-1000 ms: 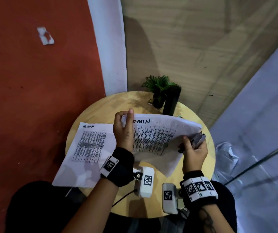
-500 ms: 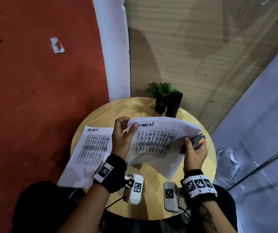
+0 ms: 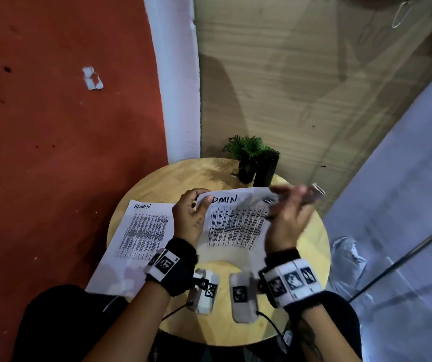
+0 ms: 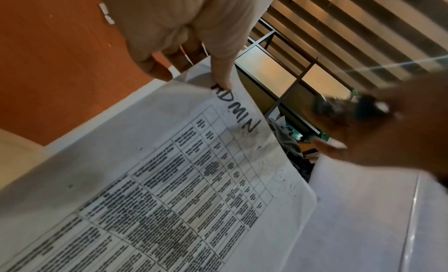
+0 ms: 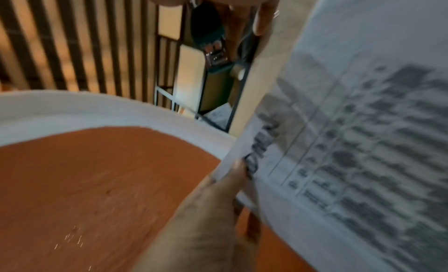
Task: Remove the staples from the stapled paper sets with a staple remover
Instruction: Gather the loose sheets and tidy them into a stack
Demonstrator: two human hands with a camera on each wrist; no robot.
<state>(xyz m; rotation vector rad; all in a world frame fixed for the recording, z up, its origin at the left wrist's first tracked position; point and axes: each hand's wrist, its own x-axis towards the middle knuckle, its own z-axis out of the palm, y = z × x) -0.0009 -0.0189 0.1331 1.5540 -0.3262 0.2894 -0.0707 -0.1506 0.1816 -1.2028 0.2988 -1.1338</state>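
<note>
Right hand (image 3: 286, 220) lifted off paper (image 3: 235, 228).

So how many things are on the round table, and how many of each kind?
Paper sets marked ADMIN: 2, one flat, one held up
Potted plant: 1
Black cylinder: 1
Small object beside the pot: 1
Total: 5

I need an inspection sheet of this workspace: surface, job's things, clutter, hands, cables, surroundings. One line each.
Surface: round wooden table.
Job's things: held paper set marked ADMIN, lifted; second paper set flat, overhanging the near edge; staple remover, blurred.
Clutter: potted plant and black cylinder at the far edge.
Hands: left hand pinches the held set's top corner; right hand grips the remover.
Cables: black cable from the wrist camera.
Surroundings: red floor, wood-panel wall.
</note>
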